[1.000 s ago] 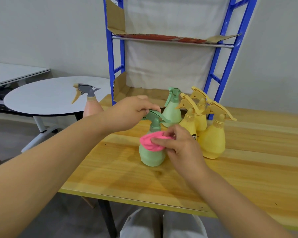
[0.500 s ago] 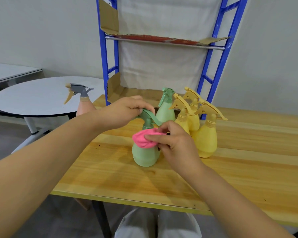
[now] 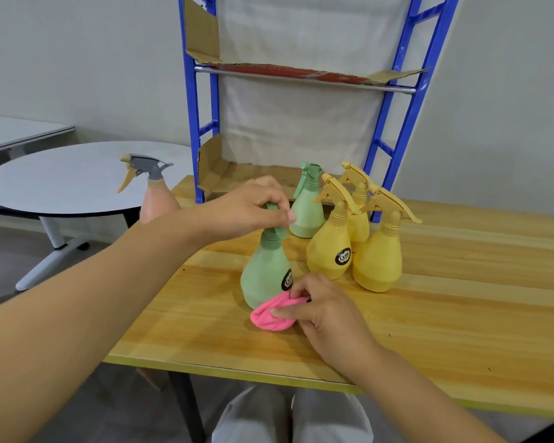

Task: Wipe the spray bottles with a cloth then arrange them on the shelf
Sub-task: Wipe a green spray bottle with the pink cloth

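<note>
A green spray bottle (image 3: 264,273) stands upright on the wooden table (image 3: 429,314). My left hand (image 3: 250,209) grips its trigger head from above. My right hand (image 3: 323,310) holds a bunched pink cloth (image 3: 274,314) pressed against the bottle's lower front, near the table top. Behind stand a second green bottle (image 3: 307,209) and three yellow bottles (image 3: 331,251), (image 3: 359,215), (image 3: 379,260) in a tight group. A pink bottle with a grey trigger (image 3: 155,199) stands at the table's left corner, partly behind my left forearm.
A blue metal shelf frame (image 3: 194,116) stands at the table's back, with a cardboard-lined lower shelf (image 3: 237,175) and upper shelf (image 3: 301,71). A round white table (image 3: 61,183) is to the left. My knees show below the table's near edge.
My right hand has moved the pink cloth down the green bottle, from its neck to its base. My left hand stays on the trigger head. The camera view shifted slightly.
</note>
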`<state>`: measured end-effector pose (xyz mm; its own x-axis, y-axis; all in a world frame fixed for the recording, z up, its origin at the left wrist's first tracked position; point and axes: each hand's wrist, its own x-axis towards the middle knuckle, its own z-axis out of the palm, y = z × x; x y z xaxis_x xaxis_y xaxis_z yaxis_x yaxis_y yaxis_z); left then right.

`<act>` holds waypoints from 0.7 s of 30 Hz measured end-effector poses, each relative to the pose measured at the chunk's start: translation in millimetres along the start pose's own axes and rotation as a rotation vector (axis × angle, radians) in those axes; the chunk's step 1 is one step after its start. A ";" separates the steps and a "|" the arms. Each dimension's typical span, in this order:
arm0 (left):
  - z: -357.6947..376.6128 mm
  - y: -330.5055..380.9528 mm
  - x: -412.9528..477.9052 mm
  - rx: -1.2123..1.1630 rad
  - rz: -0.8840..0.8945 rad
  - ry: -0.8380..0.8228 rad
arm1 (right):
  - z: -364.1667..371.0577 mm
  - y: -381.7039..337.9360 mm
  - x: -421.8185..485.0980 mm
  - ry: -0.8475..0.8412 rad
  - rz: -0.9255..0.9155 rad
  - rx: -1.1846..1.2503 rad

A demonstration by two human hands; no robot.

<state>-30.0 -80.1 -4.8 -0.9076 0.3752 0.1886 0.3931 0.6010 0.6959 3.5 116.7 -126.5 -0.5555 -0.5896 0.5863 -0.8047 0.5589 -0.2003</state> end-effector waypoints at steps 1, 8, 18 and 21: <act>0.8 1.4 -0.2 0.037 0.005 0.011 | -3.5 -1.7 2.1 0.015 -0.012 0.002; 9.9 15.3 -15.6 0.409 -0.110 0.395 | -28.7 -2.9 40.3 0.225 -0.058 -0.034; 6.3 11.8 -21.9 0.116 -0.303 0.379 | 6.5 -7.2 40.7 0.174 -0.066 -0.036; 1.9 7.3 -23.7 0.159 -0.311 0.370 | 19.2 -6.9 23.4 0.076 -0.067 -0.035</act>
<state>-5.3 -83.2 -5.5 -0.9654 -0.0965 0.2424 0.0876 0.7551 0.6498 -8.0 87.8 -126.5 -0.4824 -0.5809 0.6556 -0.8308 0.5405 -0.1325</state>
